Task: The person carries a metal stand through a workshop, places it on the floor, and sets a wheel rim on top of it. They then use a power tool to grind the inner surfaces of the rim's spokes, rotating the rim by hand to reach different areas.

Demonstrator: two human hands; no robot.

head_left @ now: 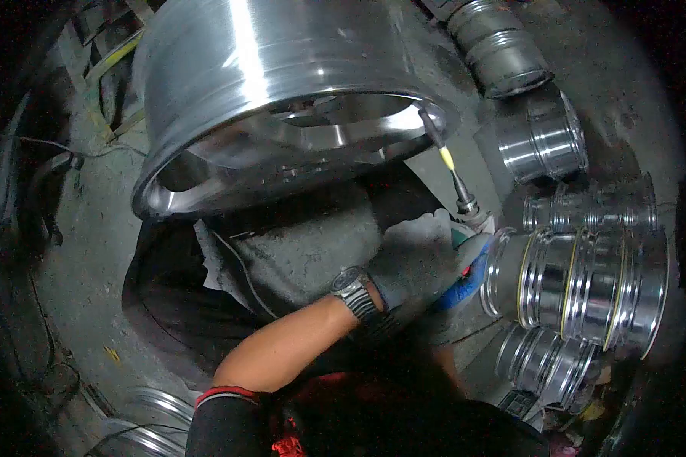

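Across the upper middle of our view was the big wheel rim (282,61), its round wall running up and away and its open mouth facing down towards us, tilted so that the left side of the lip sat lower than the right. To the right of our knees we had the power tool (465,202). Its long axis ran on a slant, from our hands up and leftwards, past a yellow band to a dark tip (427,122) at the right side of the rim's lip; we could not tell whether the tip touched the metal. Our left hand (419,263), in a grey glove, had its fingers closed round the tool's body. Our right hand (463,292), in blue and grey, was just beside it and largely covered, so we could not tell how its fingers stood. A watch (351,283) circled our left wrist.

Beneath us the floor (305,259) was grey, rough and marked, showing between our dark trouser legs (156,297). Along the right lay a row of shiny rims (583,286), and more rims (156,438) lay at lower left. At upper left stood a yellow-edged frame (114,57), near a thin cable (49,142). The room's edges were dark.
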